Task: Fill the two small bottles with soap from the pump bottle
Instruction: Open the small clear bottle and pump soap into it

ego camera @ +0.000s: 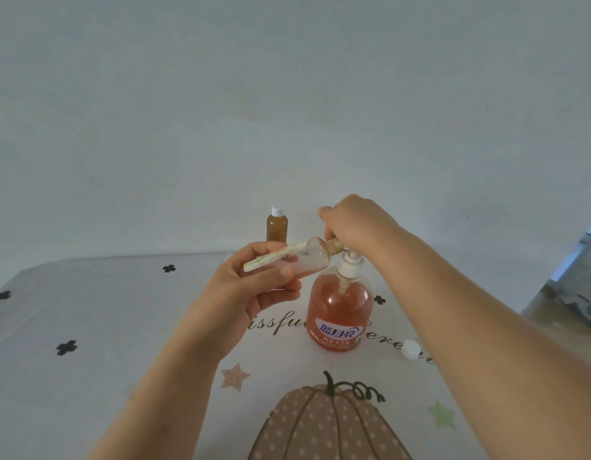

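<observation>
An orange soap pump bottle (340, 310) with a white pump stands on the table at centre. My left hand (254, 287) grips a small clear bottle (307, 257), tilted almost flat, its open neck held against the pump's nozzle. My right hand (357, 224) rests on top of the pump head, fingers curled down over it. A second small bottle (277, 227), brown with soap and wearing a white cap, stands upright at the table's far edge. A loose white cap (411, 349) lies on the cloth to the right of the pump bottle.
The table carries a pale tablecloth (88, 327) printed with a pumpkin, stars, black flowers and script lettering. A plain wall rises behind it. The table's right edge drops to a mottled floor (573, 303).
</observation>
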`<state>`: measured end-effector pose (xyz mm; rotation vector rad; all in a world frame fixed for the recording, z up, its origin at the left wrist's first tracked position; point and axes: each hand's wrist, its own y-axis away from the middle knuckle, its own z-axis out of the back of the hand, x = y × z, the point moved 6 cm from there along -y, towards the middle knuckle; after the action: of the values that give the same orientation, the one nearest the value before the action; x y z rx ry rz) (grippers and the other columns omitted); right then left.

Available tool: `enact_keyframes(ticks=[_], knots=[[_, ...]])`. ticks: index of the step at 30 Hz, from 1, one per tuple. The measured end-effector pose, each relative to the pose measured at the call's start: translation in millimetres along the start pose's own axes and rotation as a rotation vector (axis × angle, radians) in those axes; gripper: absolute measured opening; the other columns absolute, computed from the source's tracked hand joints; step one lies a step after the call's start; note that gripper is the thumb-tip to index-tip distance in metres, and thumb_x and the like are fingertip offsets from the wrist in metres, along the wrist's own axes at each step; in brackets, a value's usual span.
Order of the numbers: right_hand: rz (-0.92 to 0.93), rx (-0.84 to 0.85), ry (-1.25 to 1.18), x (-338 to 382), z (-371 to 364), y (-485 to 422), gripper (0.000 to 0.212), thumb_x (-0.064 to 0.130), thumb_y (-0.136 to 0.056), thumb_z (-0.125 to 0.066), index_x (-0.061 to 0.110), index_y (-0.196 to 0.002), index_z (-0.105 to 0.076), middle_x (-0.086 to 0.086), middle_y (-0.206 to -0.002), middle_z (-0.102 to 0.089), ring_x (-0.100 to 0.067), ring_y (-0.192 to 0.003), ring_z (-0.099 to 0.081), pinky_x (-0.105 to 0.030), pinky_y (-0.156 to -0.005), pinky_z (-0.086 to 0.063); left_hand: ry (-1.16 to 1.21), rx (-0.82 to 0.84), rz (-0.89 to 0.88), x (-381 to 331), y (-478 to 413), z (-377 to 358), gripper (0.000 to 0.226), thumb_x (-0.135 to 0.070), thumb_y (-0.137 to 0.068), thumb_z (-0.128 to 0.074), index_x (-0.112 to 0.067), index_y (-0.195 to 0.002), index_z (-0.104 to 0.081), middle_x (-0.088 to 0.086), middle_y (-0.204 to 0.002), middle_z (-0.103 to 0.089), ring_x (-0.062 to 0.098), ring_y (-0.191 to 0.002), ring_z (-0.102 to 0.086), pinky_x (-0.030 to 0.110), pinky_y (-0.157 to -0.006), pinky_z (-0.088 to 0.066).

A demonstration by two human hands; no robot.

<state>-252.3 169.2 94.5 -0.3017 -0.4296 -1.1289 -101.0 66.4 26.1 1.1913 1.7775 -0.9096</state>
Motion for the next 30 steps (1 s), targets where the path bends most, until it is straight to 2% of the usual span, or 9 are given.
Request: enact_keyframes(ticks=[6, 13, 17, 21, 25, 30], knots=[[0.027, -0.08, -0.014, -5, -5, -2, 0.038, 0.028, -0.099, -0.039, 0.009, -0.096, -0.072, -0.009, -0.089, -0.072, -0.027, -0.077, -0.063, -0.031, -0.063, -0.041, -0.034, 0.01, 0.018, 4, -5, 4, 0.023, -0.002, -0.069, -0.071, -0.013, -0.089, -0.072, 0.012, -0.094, -0.071, 0.023, -0.071, -0.068, 0.03, -0.069, -0.059], [0.004, -0.047, -0.011, -8, -10, -2, 0.037, 0.029, -0.099, -0.04, 0.01, -0.098, -0.072, -0.01, -0.094, -0.071, -0.029, -0.082, -0.063, -0.032, -0.066, -0.042, -0.033, -0.003, 0.026, 7, -4, 4, 0.023, -0.001, -0.069, -0.071, -0.012, -0.089, -0.071, 0.012, -0.092, -0.071, 0.024, -0.07, -0.068, 0.031, -0.069, -0.059], [0.015, -0.08, -0.045, -6, -6, 3, 0.038, 0.028, -0.098, -0.04, 0.008, -0.095, -0.072, -0.009, -0.089, -0.072, -0.027, -0.076, -0.064, -0.031, -0.064, -0.044, -0.026, -0.016, 0.016, 4, -2, 3, 0.027, -0.001, -0.068, -0.072, -0.01, -0.093, -0.069, 0.013, -0.094, -0.071, 0.025, -0.072, -0.068, 0.031, -0.07, -0.059], [0.038, -0.132, -0.072, -2, 6, 7, 0.037, 0.028, -0.097, -0.041, 0.007, -0.093, -0.072, -0.009, -0.088, -0.075, -0.029, -0.078, -0.068, -0.033, -0.072, -0.051, -0.006, -0.021, 0.007, 0, 0, 0, 0.026, -0.002, -0.067, -0.074, -0.014, -0.09, -0.072, 0.016, -0.092, -0.071, 0.026, -0.074, -0.069, 0.032, -0.071, -0.059], [0.063, -0.086, 0.015, 3, 9, 5, 0.036, 0.029, -0.097, -0.044, 0.008, -0.097, -0.073, -0.008, -0.09, -0.076, -0.027, -0.083, -0.071, -0.033, -0.074, -0.052, 0.009, -0.013, -0.004, -2, 1, -3, 0.026, -0.001, -0.068, -0.073, -0.016, -0.088, -0.074, 0.016, -0.089, -0.07, 0.026, -0.073, -0.069, 0.033, -0.071, -0.06], [0.042, -0.037, -0.036, -1, 4, 1, 0.036, 0.03, -0.096, -0.044, 0.008, -0.098, -0.074, -0.01, -0.089, -0.073, -0.024, -0.07, -0.06, -0.031, -0.068, -0.046, -0.004, -0.001, -0.006, -3, 1, -3, 0.026, -0.002, -0.068, -0.074, -0.016, -0.089, -0.074, 0.016, -0.091, -0.071, 0.026, -0.074, -0.069, 0.033, -0.071, -0.059]])
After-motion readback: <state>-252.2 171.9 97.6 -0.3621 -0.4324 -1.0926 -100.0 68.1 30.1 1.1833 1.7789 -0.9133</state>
